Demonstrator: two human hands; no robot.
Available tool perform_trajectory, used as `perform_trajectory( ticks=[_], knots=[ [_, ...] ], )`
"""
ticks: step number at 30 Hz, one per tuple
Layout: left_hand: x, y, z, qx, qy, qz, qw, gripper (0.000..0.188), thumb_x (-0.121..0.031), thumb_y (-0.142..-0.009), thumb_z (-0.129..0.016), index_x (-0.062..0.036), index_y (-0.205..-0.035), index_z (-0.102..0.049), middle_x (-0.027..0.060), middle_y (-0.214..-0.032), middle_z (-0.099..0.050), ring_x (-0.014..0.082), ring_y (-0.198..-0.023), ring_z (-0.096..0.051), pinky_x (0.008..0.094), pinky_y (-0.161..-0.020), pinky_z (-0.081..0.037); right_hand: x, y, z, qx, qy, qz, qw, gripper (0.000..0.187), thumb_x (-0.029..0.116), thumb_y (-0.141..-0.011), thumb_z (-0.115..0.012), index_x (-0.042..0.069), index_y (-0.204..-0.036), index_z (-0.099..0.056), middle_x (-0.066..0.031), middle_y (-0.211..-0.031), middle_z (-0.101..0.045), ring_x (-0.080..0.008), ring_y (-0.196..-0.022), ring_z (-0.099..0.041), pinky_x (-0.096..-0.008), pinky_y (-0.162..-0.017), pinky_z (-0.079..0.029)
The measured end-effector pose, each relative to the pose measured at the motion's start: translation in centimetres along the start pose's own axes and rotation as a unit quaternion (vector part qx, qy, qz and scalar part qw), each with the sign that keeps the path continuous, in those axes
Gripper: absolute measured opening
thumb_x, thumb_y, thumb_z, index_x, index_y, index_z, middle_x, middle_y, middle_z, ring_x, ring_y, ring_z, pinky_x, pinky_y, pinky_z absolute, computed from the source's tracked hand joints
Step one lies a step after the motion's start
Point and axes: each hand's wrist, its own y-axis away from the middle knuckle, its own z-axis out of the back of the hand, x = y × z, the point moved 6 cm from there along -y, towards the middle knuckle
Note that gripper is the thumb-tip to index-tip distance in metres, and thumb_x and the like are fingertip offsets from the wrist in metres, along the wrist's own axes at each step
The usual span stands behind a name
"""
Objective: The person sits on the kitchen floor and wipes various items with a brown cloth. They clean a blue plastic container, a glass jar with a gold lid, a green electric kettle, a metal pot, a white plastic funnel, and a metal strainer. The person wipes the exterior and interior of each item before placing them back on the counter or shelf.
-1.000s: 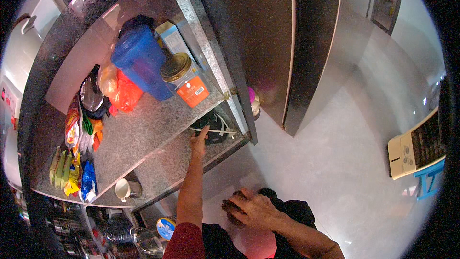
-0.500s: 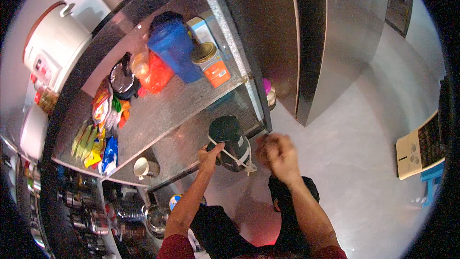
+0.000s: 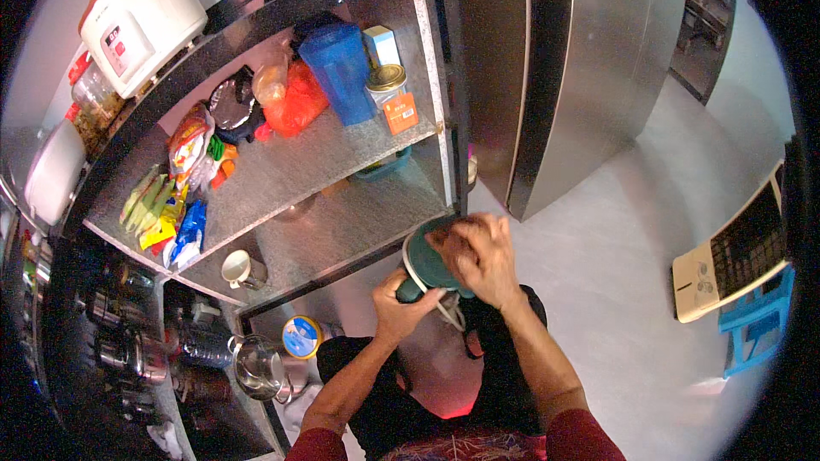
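I have my left hand (image 3: 401, 309) clamped on a dark green, round-topped container (image 3: 429, 261) with a pale cord (image 3: 451, 311), just in front of the grey speckled stone shelving (image 3: 278, 172). My right hand (image 3: 483, 260) curls over the container's top; from here I cannot tell whether it grips anything.

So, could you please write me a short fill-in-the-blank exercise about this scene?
1. The left hand grips an object whose round top is dark ____.
2. The tall container between the red plastic bag and the gold-lidded jar is ____.
3. Of the two grey shelves, the mug stands on the ____ one.

Missing words: green; blue; lower.
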Motion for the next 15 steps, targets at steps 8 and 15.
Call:
perform_trajectory(
  ticks=[8, 15],
  knots=[
    [-0.3, 0.6, -0.5, 0.060, -0.009, -0.040, 0.997, 0.029, -0.012, -0.059, -0.081, -0.0013, -0.080, -0.063, 0.0055, -0.079, -0.065, 0.0126, -0.072, -0.061, 0.0282, -0.067, -0.049, 0.4, -1.7, 0.8, 0.054, 0.030, -0.001, 0.998, 0.036, 0.011, -0.072, -0.058, 0.006, -0.108, -0.059, -0.0149, -0.111, -0.051, -0.0353, -0.102, -0.045, -0.0426, -0.088, -0.039],
    [-2.4, 0.3, -1.0, 0.070, -0.023, -0.191, 0.979, 0.036, -0.021, -0.053, -0.083, -0.0033, -0.072, -0.058, 0.0082, -0.068, -0.057, 0.0248, -0.061, -0.060, 0.0336, -0.053, -0.048, 7.8, 2.7, 1.8, 0.153, 0.066, 0.100, 0.981, 0.048, 0.025, -0.058, -0.072, 0.015, -0.104, -0.063, -0.0065, -0.115, -0.050, -0.0313, -0.107, -0.043, -0.0421, -0.085, -0.039]
  ],
)
